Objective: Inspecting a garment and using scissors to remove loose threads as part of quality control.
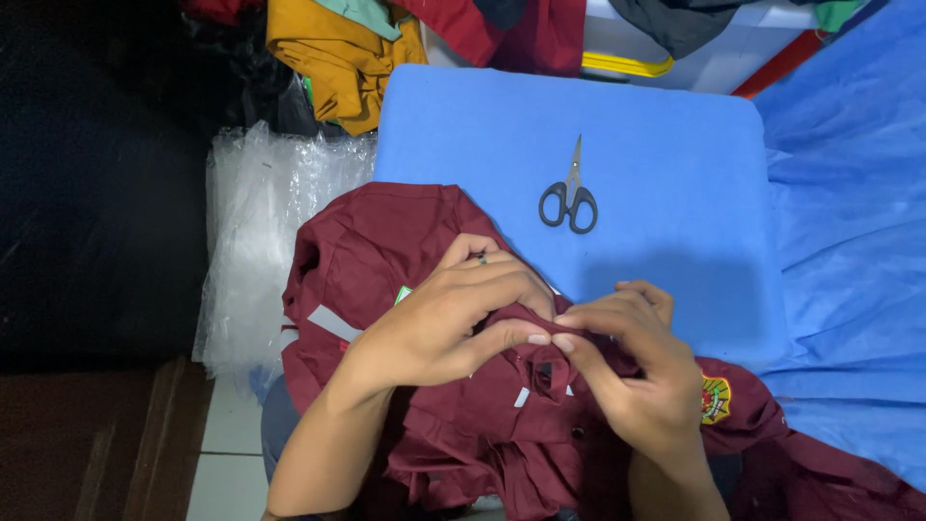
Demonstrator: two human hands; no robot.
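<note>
Where the two hands meet, the left hand (449, 323) and the right hand (627, 362) are pressed fingertip to fingertip, both pinching a small fold of a maroon shirt (386, 246) between thumb and fingers; what exactly they nip is hidden behind the knuckles, though a button placket shows just below them. A ring sits on one left finger. The shirt lies bunched on the near edge of a blue padded table (675, 145) and spills toward the person's lap, its lower part cut off by the frame; its long axis runs roughly from upper left to lower right, with a grey reflective strip (333, 323) on the left portion and an embroidered badge (715, 398) on the sleeve at the right. Beyond the hands, well apart from them, black-handled scissors (571, 201) rest on the table, blades pointing away from the person. Left of the table lies a stack of clear plastic bags (256, 222); mustard and red garments (338, 58) are heaped at the far edge, only partly in view.
</note>
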